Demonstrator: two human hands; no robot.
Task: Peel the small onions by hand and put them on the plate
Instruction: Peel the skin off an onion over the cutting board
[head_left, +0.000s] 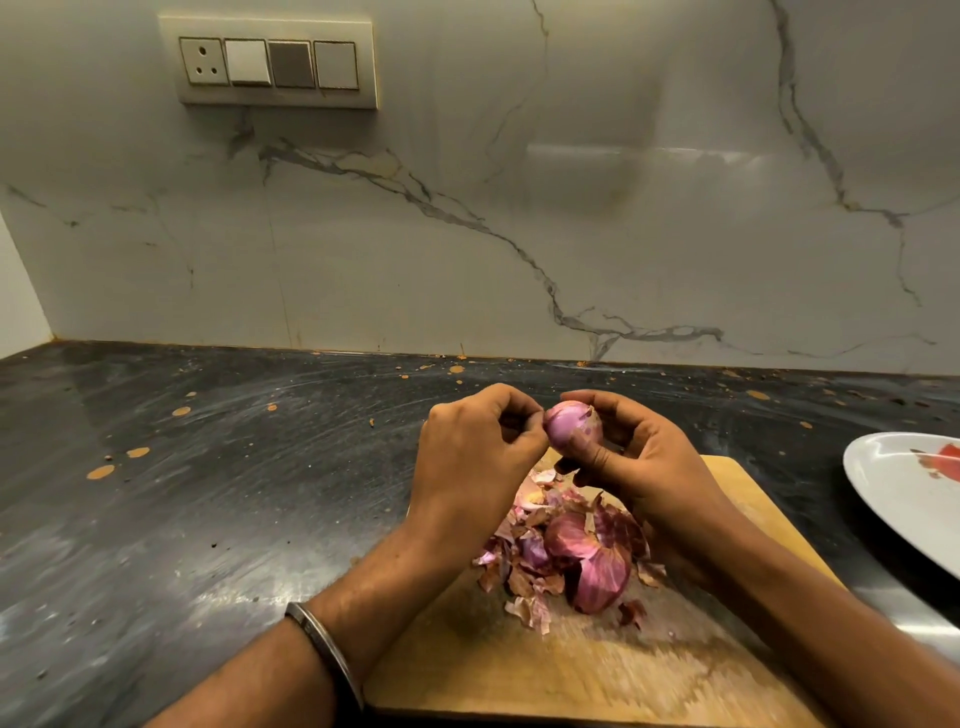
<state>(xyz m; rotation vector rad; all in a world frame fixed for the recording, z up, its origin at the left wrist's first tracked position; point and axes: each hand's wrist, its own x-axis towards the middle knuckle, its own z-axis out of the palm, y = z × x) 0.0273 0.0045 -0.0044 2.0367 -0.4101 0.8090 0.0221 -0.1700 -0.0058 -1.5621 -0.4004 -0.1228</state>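
A small purple onion (570, 428) is held above the wooden cutting board (571, 670). My right hand (639, 457) grips it from the right, thumb across its front. My left hand (475, 457) pinches a bit of skin at the onion's left end with curled fingers. Under the hands a heap of purple and brown onion peels (576, 556) lies on the board. A white plate (904, 499) with a red print sits at the right edge, partly out of view; no onions show on its visible part.
The board lies on a dark, scratched countertop (208, 493) with orange specks. A marble-look wall (467, 234) stands behind, carrying a switch panel (275, 62) at upper left. A metal bangle (324, 649) is on my left wrist.
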